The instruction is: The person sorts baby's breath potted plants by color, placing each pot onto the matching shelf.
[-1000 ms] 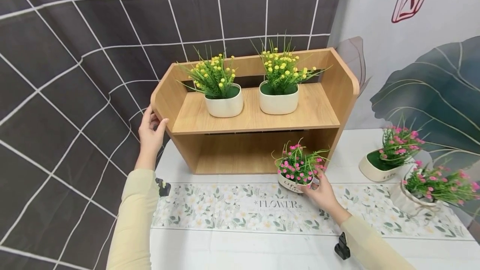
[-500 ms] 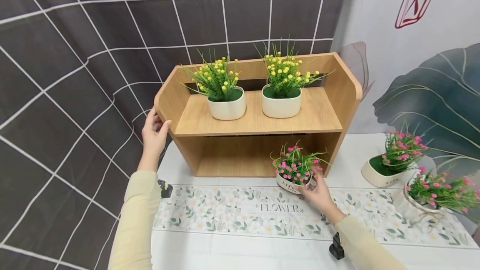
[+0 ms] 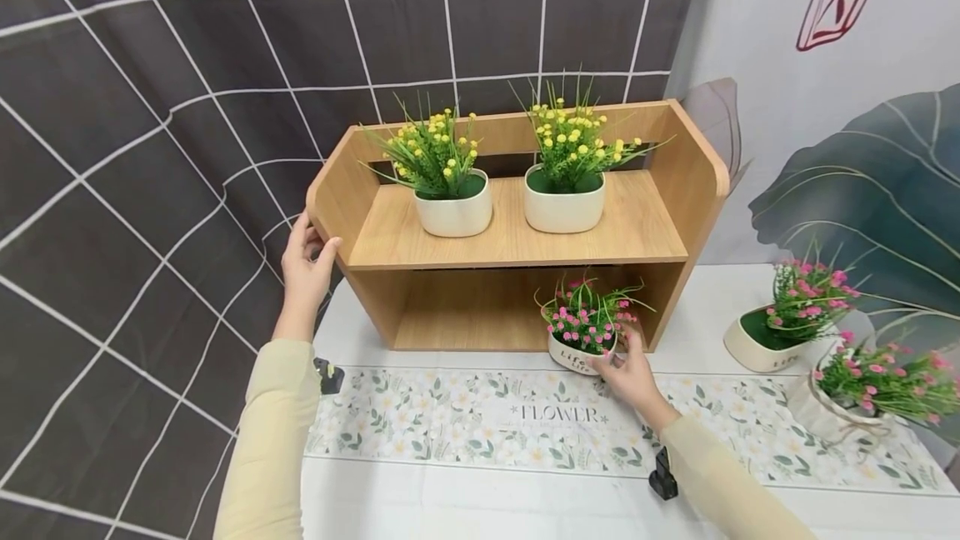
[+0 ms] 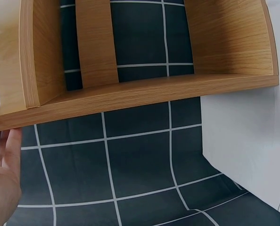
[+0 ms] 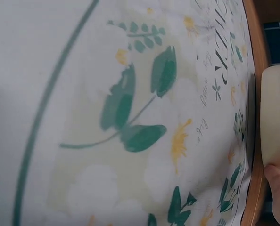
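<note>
A two-tier wooden shelf (image 3: pixel 480 260) stands on the white table. My left hand (image 3: pixel 304 282) holds the front edge of its left side panel, and in the left wrist view the fingers (image 4: pixel 11 153) lie against the panel's outer face. At the lower tier's right front, my right hand (image 3: pixel 632 377) grips the right side of a cream pot of pink flowers (image 3: pixel 583 332) lettered "Life". Only part of that pot (image 5: pixel 276 117) and the thumb (image 5: pixel 277 181) show in the right wrist view. Two white pots of yellow flowers (image 3: pixel 453 215) (image 3: pixel 564 211) sit on the upper tier.
To the right on the table stand another cream pot of pink flowers (image 3: pixel 761 348) and a whitish pot tied with cord (image 3: pixel 832 407). A floral runner (image 3: pixel 450 423) marked "FLOWER" lies in front of the shelf. A dark gridded cloth (image 3: pixel 105 273) hangs left and behind.
My right hand has moved the pink-flower pot slightly left and inward, toward the lower tier. The left hand keeps its place on the side panel. The head view has shifted a little.
</note>
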The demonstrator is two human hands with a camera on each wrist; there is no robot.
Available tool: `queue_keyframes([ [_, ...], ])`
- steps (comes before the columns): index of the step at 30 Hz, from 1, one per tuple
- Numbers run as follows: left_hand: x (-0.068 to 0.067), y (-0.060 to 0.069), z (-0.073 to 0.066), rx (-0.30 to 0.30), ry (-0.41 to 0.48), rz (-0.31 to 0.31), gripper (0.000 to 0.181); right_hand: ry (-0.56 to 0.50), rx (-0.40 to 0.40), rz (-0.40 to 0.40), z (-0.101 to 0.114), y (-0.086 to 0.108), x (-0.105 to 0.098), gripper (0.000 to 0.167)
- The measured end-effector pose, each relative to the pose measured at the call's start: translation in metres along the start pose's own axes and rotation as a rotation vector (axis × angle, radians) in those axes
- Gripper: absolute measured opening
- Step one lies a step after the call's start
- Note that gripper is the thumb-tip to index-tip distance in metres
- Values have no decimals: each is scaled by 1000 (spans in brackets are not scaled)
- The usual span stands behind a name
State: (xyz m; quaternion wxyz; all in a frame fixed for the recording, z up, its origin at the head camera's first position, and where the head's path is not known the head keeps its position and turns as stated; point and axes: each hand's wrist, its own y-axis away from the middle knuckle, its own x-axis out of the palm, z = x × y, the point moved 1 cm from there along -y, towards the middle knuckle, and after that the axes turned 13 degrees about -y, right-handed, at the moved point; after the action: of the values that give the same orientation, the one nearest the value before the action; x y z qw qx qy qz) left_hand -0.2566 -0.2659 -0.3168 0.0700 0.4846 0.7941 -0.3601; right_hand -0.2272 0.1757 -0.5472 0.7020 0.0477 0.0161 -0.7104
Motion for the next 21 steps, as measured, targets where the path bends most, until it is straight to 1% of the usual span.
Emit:
queue_keyframes([
  [7,7,-9,26,-16,7,-14,58,3,-45,30,3,-7,1,82],
  [10,8,-9,29,-14,8,-18,59,28,-54,43,5,-10,3,79],
  [16,8,-9,30,-10,6,-24,59,79,-72,44,11,-15,8,78],
  [21,1,-1,6,-15,17,-4,56,121,-74,52,15,-16,14,79],
])
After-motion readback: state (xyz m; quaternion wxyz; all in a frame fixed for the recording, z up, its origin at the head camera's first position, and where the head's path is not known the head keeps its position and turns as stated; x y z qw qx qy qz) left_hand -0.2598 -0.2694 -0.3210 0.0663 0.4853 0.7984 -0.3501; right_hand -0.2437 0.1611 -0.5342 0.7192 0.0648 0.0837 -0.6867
